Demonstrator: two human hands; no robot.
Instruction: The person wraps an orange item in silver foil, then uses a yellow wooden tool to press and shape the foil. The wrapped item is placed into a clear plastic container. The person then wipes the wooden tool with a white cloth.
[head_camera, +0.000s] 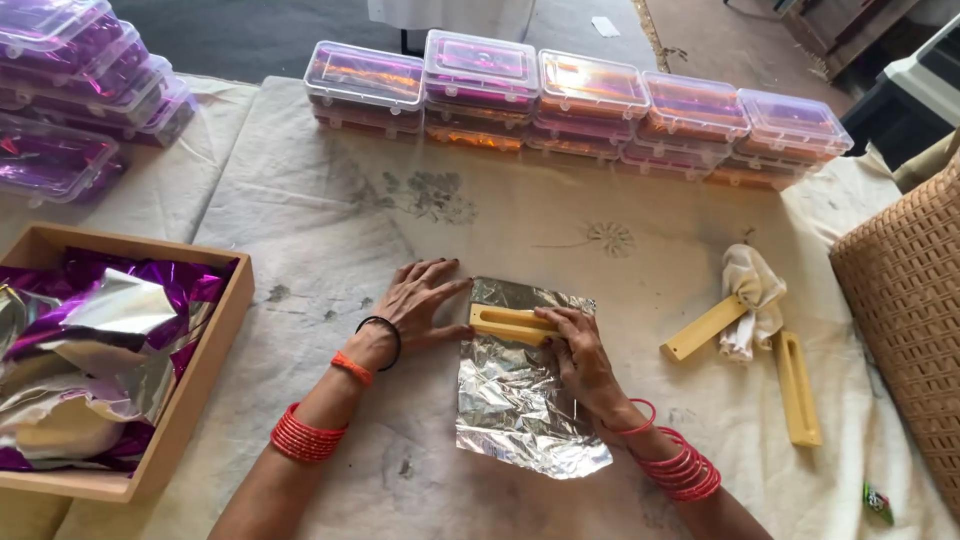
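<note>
A crinkled sheet of silver foil (515, 405) lies on the cloth-covered table in front of me. A yellow wooden block with a slot (510, 323) rests across the foil's top part. My right hand (580, 360) lies on the foil with its fingers pressing the right end of the block. My left hand (420, 305) rests flat on the cloth with fingers spread, its fingertips touching the foil's upper left edge beside the block. Both wrists carry red bangles.
A wooden tray (200, 385) of purple and silver foil sheets sits at left. Stacked clear plastic boxes (580, 105) line the far edge, with more boxes (80, 80) at top left. Two more yellow blocks (797, 388) and a white rag (752, 295) lie at right, beside a wicker basket (910, 310).
</note>
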